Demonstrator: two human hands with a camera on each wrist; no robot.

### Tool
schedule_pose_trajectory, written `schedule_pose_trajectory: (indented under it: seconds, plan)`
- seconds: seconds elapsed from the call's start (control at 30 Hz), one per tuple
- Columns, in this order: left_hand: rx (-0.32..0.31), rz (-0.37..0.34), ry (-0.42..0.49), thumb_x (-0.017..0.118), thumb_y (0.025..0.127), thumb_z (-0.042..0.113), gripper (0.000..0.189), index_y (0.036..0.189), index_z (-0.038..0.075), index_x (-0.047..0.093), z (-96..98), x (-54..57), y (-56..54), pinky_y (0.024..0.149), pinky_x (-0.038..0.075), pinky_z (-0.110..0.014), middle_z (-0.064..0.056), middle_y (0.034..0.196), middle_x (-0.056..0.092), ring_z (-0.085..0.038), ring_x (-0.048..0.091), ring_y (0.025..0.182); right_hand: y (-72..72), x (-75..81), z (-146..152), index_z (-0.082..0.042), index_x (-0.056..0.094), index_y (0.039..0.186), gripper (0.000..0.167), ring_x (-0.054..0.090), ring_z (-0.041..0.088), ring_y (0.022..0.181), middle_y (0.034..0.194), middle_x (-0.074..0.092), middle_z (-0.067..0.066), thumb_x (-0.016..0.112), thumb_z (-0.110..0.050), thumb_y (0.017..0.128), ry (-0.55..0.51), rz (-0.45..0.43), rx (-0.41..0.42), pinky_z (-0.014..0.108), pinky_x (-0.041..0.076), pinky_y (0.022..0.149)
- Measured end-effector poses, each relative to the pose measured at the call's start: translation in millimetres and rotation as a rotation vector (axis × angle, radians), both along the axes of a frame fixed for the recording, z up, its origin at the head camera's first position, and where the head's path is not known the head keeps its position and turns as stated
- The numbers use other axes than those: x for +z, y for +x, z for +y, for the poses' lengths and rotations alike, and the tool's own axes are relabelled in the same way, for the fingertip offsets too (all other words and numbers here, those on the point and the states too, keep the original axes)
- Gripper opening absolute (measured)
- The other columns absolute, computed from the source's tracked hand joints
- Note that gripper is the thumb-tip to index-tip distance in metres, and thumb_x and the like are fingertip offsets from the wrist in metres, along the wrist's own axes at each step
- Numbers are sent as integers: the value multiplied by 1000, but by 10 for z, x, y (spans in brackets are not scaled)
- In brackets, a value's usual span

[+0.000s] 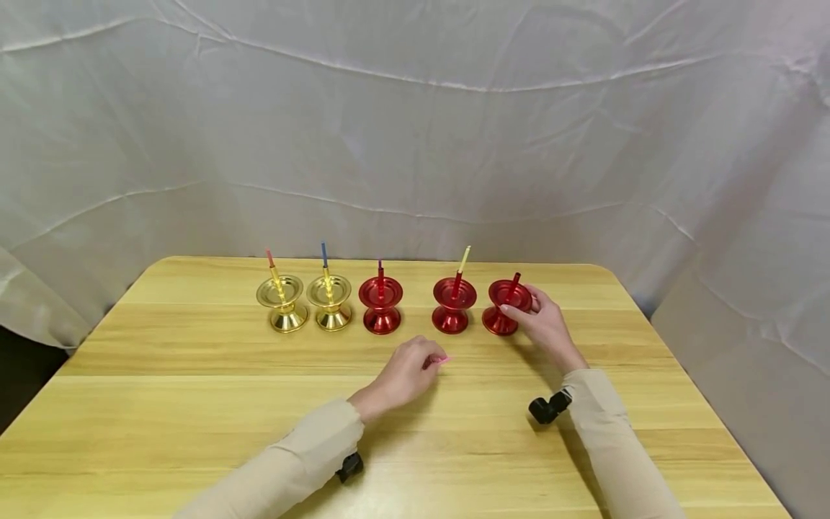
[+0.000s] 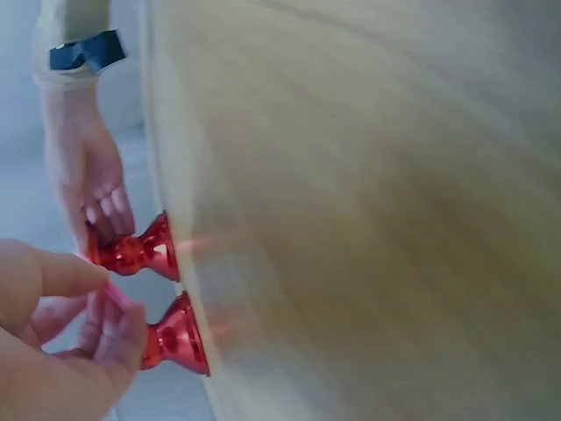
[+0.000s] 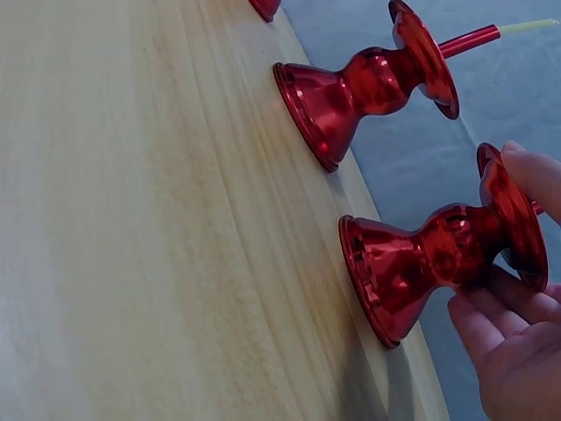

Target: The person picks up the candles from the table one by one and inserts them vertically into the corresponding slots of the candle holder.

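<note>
In the head view my left hand is over the middle of the table, pinching a thin pink candle between thumb and fingertips. Most of that candle is hidden by the fingers. My right hand grips the dish of the rightmost red candle holder, thumb on the near rim and fingers below, as the right wrist view shows. This holder stands upright on the table, and no candle shows in its red tube. Left of it stands another red candle holder with a pale yellow candle.
Farther left are a red candle holder with a purple candle and two gold candle holders with a blue candle and a reddish candle. A pale cloth hangs behind the wooden table.
</note>
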State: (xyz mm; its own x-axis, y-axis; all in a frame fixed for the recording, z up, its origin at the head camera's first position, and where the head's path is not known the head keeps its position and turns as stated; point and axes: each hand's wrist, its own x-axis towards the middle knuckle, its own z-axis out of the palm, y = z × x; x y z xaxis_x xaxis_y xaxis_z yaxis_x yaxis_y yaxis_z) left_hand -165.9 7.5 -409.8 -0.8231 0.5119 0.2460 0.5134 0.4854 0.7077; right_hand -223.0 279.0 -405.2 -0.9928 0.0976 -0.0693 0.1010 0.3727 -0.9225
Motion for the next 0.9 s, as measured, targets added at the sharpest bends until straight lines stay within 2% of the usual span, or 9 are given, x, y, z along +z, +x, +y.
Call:
schedule_pose_trajectory:
  seconds: [0.2, 0.37, 0.47, 0.6, 0.7, 0.9]
  plan:
    - [-10, -133, 182, 61, 89, -6, 15, 103, -4, 66, 59, 116, -37, 77, 52, -26, -14, 96, 65, -22, 61, 87, 20, -12, 12, 0, 23, 151, 87, 42, 34, 131, 145, 42, 23, 74, -30, 87, 13, 4, 3, 42, 33, 109]
    - [37, -200, 308, 61, 91, -1, 14, 104, -5, 65, 115, 234, -98, 81, 52, -28, -11, 96, 66, -21, 62, 90, 15, -42, 13, 0, 26, 150, 84, 45, 33, 129, 142, 45, 23, 74, -29, 87, 5, 34, 0, 41, 35, 108]
    - [69, -195, 375, 63, 90, -1, 13, 103, -4, 65, 155, 285, -137, 81, 52, -28, -9, 94, 65, -20, 62, 89, 1, -64, 4, 0, 28, 149, 82, 47, 32, 128, 140, 47, 23, 73, -27, 87, -1, 54, -1, 41, 37, 107]
    - [68, -166, 432, 65, 89, -2, 13, 102, -3, 66, 224, 337, -185, 78, 52, -26, -11, 93, 66, -20, 62, 86, -11, -88, -3, 1, 28, 149, 81, 47, 32, 127, 139, 48, 24, 73, -26, 87, 0, 71, -10, 41, 38, 106]
    - [55, -163, 444, 65, 89, -1, 14, 103, -4, 66, 287, 367, -228, 79, 52, -25, -12, 96, 68, -20, 63, 87, -15, -104, 0, 1, 29, 148, 80, 48, 32, 126, 139, 48, 24, 73, -26, 87, 4, 79, -16, 41, 38, 105]
    - [69, -182, 441, 65, 91, 3, 18, 108, -2, 69, 407, 413, -325, 79, 51, -23, -10, 99, 69, -17, 63, 87, 1, -108, -2, 1, 29, 148, 79, 48, 31, 125, 138, 48, 24, 73, -26, 88, 1, 94, -9, 42, 38, 105]
